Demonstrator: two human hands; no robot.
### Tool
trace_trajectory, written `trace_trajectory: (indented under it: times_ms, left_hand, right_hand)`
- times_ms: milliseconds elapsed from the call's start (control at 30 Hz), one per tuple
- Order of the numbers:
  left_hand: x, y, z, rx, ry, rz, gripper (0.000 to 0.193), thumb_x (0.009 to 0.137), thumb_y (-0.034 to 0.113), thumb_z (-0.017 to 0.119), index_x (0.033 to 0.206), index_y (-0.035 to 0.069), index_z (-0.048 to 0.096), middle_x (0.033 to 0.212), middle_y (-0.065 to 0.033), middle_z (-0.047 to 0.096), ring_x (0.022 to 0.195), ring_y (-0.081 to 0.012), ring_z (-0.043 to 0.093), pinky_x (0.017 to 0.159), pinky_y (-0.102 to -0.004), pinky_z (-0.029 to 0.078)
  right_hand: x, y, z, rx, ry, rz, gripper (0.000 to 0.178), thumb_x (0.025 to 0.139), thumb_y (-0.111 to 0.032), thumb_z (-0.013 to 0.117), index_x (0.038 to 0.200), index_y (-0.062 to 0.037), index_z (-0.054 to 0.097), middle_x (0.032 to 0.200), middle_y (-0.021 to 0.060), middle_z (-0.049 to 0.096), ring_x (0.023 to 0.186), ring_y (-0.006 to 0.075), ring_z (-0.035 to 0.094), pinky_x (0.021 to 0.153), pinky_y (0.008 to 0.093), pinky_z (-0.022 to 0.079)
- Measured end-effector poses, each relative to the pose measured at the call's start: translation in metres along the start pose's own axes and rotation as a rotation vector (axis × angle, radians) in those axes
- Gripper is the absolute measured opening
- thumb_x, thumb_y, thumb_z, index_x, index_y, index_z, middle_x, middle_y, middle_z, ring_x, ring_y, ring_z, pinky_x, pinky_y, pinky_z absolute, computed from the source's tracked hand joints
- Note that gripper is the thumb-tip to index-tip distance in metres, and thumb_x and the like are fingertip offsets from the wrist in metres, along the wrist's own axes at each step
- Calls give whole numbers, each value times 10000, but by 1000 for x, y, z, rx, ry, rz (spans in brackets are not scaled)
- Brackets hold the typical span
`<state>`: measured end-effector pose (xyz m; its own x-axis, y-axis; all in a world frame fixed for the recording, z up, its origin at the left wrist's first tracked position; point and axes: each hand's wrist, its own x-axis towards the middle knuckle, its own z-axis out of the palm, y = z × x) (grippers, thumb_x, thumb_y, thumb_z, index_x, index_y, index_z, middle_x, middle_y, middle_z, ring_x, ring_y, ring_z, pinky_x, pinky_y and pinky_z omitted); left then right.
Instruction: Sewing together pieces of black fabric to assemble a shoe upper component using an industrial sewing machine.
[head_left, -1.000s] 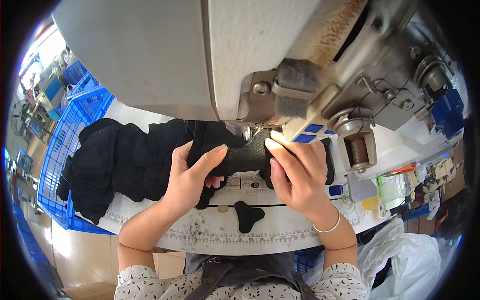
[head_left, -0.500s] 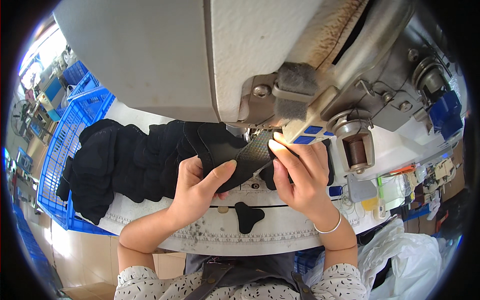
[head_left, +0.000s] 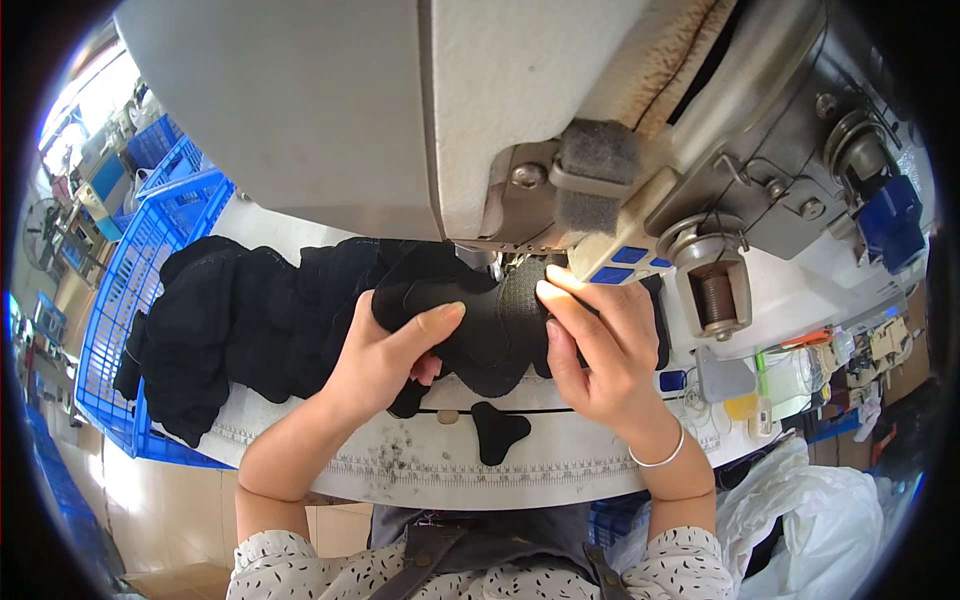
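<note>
A black fabric piece (head_left: 478,322) with stitched edges lies under the head of a sewing machine (head_left: 370,110). My left hand (head_left: 385,355) grips its left side, thumb on top and fingers underneath. At its right edge, close to the lit needle area, my right hand (head_left: 605,350) pinches the fabric between thumb and fingertips. The needle itself is mostly hidden by the machine head. To the left, a long row of overlapping black fabric pieces (head_left: 265,320) runs off toward the table's edge. A small three-lobed black cutout (head_left: 498,433) rests on the table in front of my hands.
A blue plastic basket (head_left: 120,330) stands at the left. The white table (head_left: 440,485) has a printed ruler scale along its front. Thread tensioners (head_left: 712,290) project at the right of the machine. A white plastic bag (head_left: 810,520) sits at lower right.
The fabric piece has turned and flattened, its lower edge now showing between my hands. My left hand has shifted slightly left. My right hand stays nearly in place.
</note>
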<state>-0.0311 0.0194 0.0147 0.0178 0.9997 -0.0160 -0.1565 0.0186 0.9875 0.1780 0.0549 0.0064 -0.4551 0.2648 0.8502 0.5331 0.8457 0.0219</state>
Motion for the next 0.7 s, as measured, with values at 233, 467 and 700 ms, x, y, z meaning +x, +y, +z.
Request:
trace_trajectory:
  times_ms: [233,467,700]
  left_hand:
    - [1,-2,-1,51,-53,82,197,841,184,609,766,2,596,616,2,552,459,-46,453,409,-193,360]
    - [-9,-7,7,80,-75,140,182,864,144,587,734,16,582,588,19,526,459,-31,436,410,-194,351]
    - [-12,-8,13,97,-54,148,213,878,177,588,726,30,569,554,38,501,463,-21,423,416,-190,342]
  right_hand:
    - [2,-6,1,34,-1,-49,268,694,-32,604,954,27,635,957,127,608,822,274,572,745,357,436]
    - [2,-4,-4,37,-18,-38,259,712,-39,595,960,25,634,963,127,611,820,272,570,751,360,432]
    - [1,-4,-6,25,-40,-31,256,715,-29,592,962,24,630,969,128,615,807,264,568,725,353,430]
